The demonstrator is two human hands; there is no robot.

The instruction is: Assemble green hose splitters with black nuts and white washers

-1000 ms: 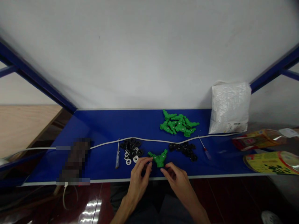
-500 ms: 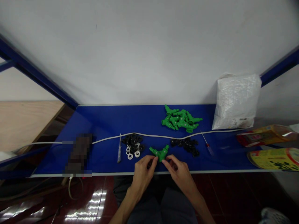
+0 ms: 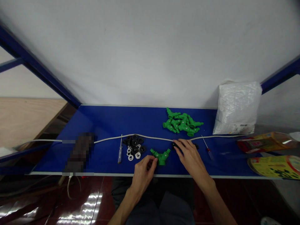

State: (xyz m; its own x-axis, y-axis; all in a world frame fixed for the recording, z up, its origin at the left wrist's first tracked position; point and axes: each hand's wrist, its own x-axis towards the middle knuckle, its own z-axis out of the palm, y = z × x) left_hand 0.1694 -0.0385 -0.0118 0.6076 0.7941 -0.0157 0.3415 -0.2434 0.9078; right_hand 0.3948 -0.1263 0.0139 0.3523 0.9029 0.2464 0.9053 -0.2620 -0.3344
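Note:
A green Y-shaped hose connector (image 3: 162, 158) lies near the table's front edge, its two arms pointing away from me. My left hand (image 3: 144, 168) is closed, thumb and forefinger pinched at the connector's left side. My right hand (image 3: 188, 153) reaches over the pile of small black parts (image 3: 195, 146), fingers stretched out and pointing down into it. It hides most of that pile, and no part shows between its fingers. To the left is a heap of black rings (image 3: 134, 142) and white rings (image 3: 137, 155).
More green connectors (image 3: 181, 122) are heaped at the back. Screwdrivers lie left (image 3: 120, 154) and right (image 3: 208, 150). A white cable (image 3: 159, 137) crosses the blue table (image 3: 112, 118). A white plastic package (image 3: 236, 106) and yellow bags (image 3: 276, 164) stand at the right.
My right hand has left the green connector and moved right and forward onto the black parts. My left hand stays by the connector. The view has shifted slightly.

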